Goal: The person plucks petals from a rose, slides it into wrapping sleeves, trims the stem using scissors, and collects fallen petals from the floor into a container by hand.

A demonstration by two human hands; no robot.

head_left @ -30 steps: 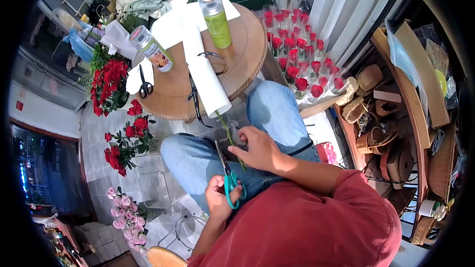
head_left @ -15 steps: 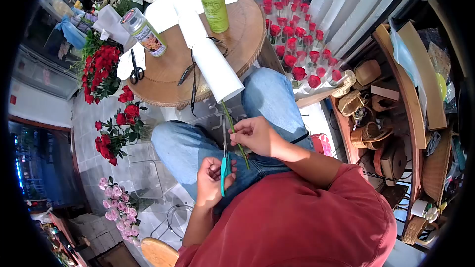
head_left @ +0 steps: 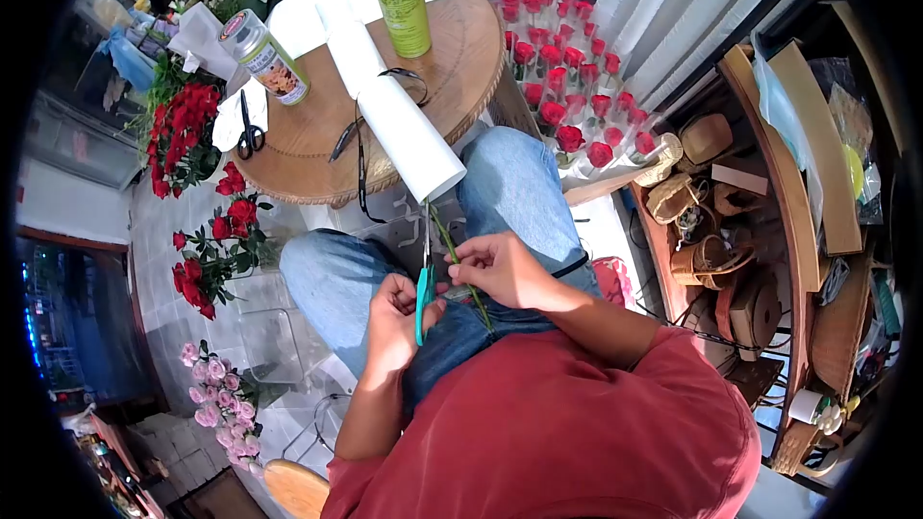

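My left hand is closed around the teal handles of a pair of scissors. Their blades point up, close beside a green flower stem, reaching the mouth of a white paper roll. Whether they touch the stem I cannot tell. My right hand pinches this stem between thumb and fingers. The stem's upper end goes to the roll's open end, and its lower end hangs over my lap. Any flower inside the paper is hidden. The roll lies across the edge of a round wooden table.
Two spray cans, black scissors and a black cord are on the table. Red roses and pink roses stand left. Sleeved single roses stand right, near a shelf of baskets.
My left hand has moved up with the scissors, bringing them nearer the stem and the paper roll's mouth. My right hand keeps its pinch on the stem. The whole view has shifted slightly.
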